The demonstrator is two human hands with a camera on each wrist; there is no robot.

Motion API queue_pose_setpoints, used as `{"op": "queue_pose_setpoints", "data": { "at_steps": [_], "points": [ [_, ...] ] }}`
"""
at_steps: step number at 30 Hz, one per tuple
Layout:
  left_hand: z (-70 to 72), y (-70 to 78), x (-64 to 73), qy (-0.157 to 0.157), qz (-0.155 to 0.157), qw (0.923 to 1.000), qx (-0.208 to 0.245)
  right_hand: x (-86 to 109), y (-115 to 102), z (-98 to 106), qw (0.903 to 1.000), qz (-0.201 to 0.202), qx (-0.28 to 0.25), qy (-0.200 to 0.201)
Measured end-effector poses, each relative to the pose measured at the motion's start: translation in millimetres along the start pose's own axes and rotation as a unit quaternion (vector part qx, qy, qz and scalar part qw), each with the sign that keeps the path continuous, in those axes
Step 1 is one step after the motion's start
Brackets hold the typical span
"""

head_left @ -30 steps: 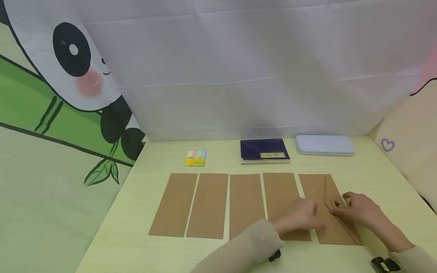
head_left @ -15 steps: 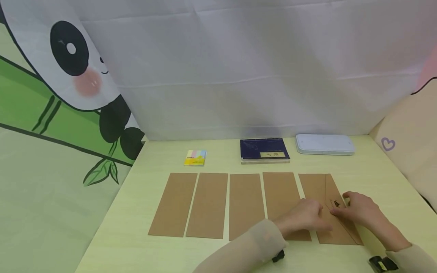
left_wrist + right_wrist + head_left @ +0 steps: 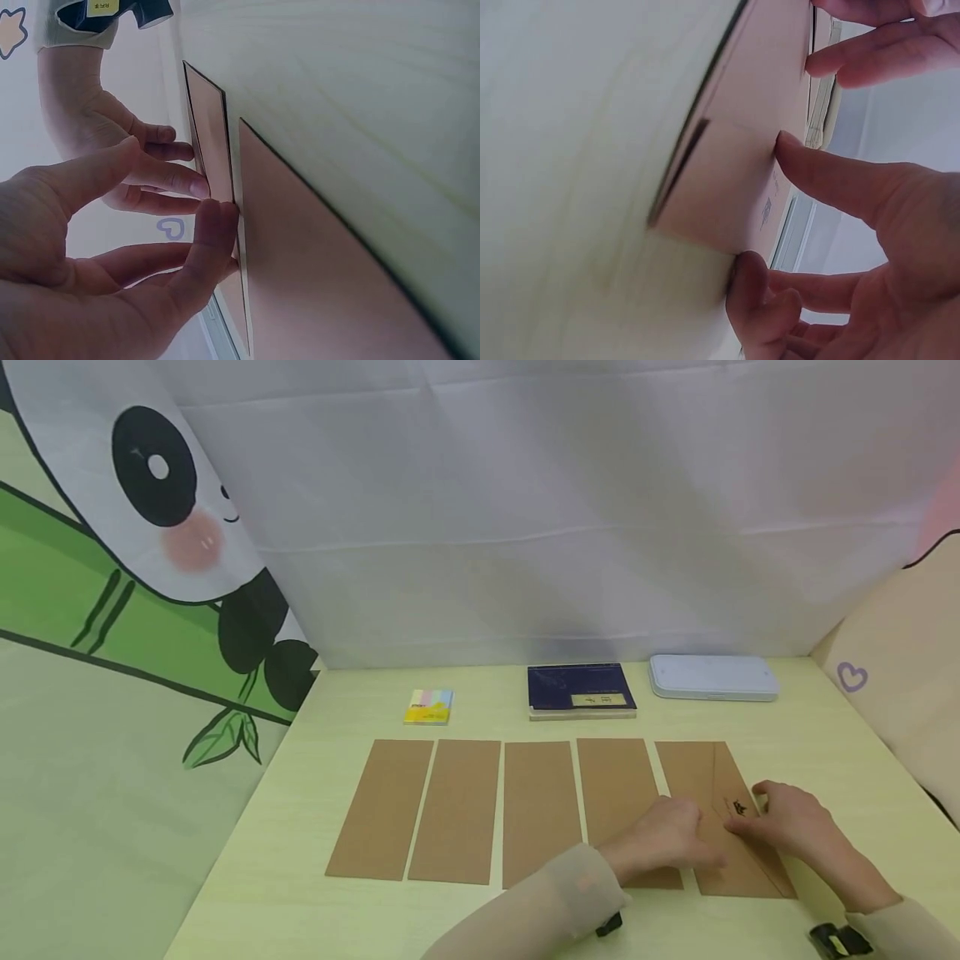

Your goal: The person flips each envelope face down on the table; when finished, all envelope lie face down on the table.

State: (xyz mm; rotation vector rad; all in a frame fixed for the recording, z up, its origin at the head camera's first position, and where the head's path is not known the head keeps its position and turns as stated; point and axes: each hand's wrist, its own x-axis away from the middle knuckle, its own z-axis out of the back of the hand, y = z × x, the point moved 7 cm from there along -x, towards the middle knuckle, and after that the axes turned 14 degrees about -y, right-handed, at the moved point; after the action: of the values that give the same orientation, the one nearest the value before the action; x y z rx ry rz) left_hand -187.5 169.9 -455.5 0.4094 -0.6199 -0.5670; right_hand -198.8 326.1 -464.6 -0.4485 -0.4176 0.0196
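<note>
At the right end of a row of brown paper envelopes lies one envelope (image 3: 684, 768) with its flap side up. Its pointed flap (image 3: 724, 187) bears a small dark print and lies folded over along the right side. My right hand (image 3: 798, 827) holds that side, thumb on the flap and fingers curled at the outer edge. My left hand (image 3: 663, 835) reaches across from the left, its fingertips at the envelope's left part. In the left wrist view, the left thumb stands apart from the fingers, and nothing is gripped between them.
Several other brown envelopes (image 3: 461, 810) lie plain side up to the left. Behind the row are a pad of sticky notes (image 3: 429, 707), a dark blue notebook (image 3: 577, 687) and a pale blue case (image 3: 714, 678). A white cloth (image 3: 525, 527) hangs behind the table.
My left hand has shifted slightly right over the end envelope. The flap's edge line looks fainter and flatter than a second ago. My right hand has stayed nearly still.
</note>
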Motion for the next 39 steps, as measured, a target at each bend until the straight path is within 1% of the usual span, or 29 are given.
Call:
{"op": "queue_pose_setpoints", "data": {
  "at_steps": [2,5,10,14,16,19,22,24,26,28,30,33,35,37,39],
  "points": [
    [0.1,-0.9,0.9,-0.001,0.010,1.0000,0.000,-1.0,1.3,-1.9,1.0000,-0.001,-0.002,-0.005],
    [1.4,-1.6,2.2,-0.001,0.014,0.9999,0.002,-1.5,2.5,-4.1,0.9999,-0.004,-0.006,-0.008],
    [5.2,-3.3,3.4,-0.002,0.003,1.0000,0.009,-1.8,3.0,-3.2,1.0000,-0.001,-0.009,0.000],
    [7.3,-5.2,4.2,-0.005,0.000,0.9999,0.012,-2.3,2.4,-1.8,0.9999,-0.001,-0.012,0.002],
    [7.8,-5.2,4.8,-0.003,-0.002,1.0000,0.004,-1.9,1.9,-1.2,0.9999,-0.001,-0.015,-0.001],
    [7.8,-6.1,5.1,-0.001,-0.008,0.9999,0.007,-1.7,1.1,-1.1,0.9996,0.005,-0.025,-0.016],
    [7.4,-7.9,5.0,-0.001,-0.013,0.9997,0.020,-0.2,-0.1,2.2,0.9986,0.027,-0.041,-0.021],
    [7.0,-8.9,5.3,0.000,-0.013,0.9994,0.033,2.4,-2.2,6.0,0.9965,0.055,-0.060,-0.019],
    [7.0,-10.1,5.8,0.003,-0.011,0.9991,0.042,6.6,-4.9,11.0,0.9920,0.095,-0.083,-0.012],
    [7.1,-10.5,6.3,0.009,-0.007,0.9990,0.043,11.0,-7.2,15.2,0.9837,0.134,-0.119,-0.015],
    [7.3,-10.6,7.2,0.016,-0.003,0.9991,0.040,14.3,-8.9,19.1,0.9734,0.169,-0.153,-0.023],
    [8.3,-9.2,8.2,0.027,0.000,0.9992,0.030,16.4,-9.6,21.3,0.9525,0.209,-0.215,-0.053],
    [8.9,-8.7,8.5,0.031,-0.004,0.9988,0.038,16.0,-10.2,20.0,0.9340,0.233,-0.258,-0.082],
    [9.7,-8.7,8.3,0.036,-0.009,0.9982,0.047,15.3,-11.2,17.0,0.9112,0.253,-0.303,-0.119],
    [10.7,-8.8,7.6,0.043,-0.015,0.9973,0.058,15.0,-13.3,13.8,0.8896,0.272,-0.335,-0.151]
  ]
}}
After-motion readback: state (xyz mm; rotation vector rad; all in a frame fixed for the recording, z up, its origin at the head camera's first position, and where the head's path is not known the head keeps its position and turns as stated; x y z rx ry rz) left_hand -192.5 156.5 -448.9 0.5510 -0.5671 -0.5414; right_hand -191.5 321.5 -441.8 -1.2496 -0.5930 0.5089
